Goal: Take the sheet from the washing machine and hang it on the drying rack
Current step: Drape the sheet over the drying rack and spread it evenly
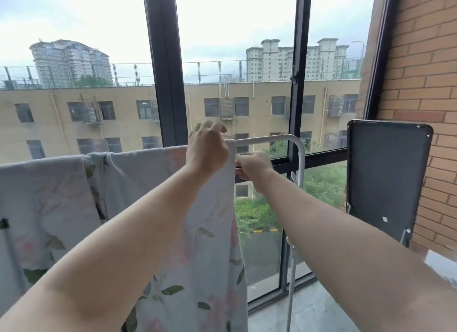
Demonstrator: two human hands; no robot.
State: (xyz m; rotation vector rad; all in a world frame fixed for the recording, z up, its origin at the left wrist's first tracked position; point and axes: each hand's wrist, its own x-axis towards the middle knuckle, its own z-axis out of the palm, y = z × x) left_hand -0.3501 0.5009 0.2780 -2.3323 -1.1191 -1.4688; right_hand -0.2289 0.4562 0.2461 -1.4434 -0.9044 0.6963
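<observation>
Now | sheet (pixel 210 270) pale blue, floral print | draped over drying rack (pixel 267 141)

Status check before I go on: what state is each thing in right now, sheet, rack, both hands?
drying rack: upright, right end of its top bar bare.
sheet: draped over the top bar, hanging down, bunched toward the left.
left hand: grips the sheet's top corner at the bar.
right hand: pinches the sheet's right edge just below the bar.

Both forearms bare, extended forward and up. Left hand (pixel 207 147) higher, fingers curled, pinching sheet (pixel 197 257) edge. Right hand (pixel 252 169) just beside, lower, pinching too.
</observation>
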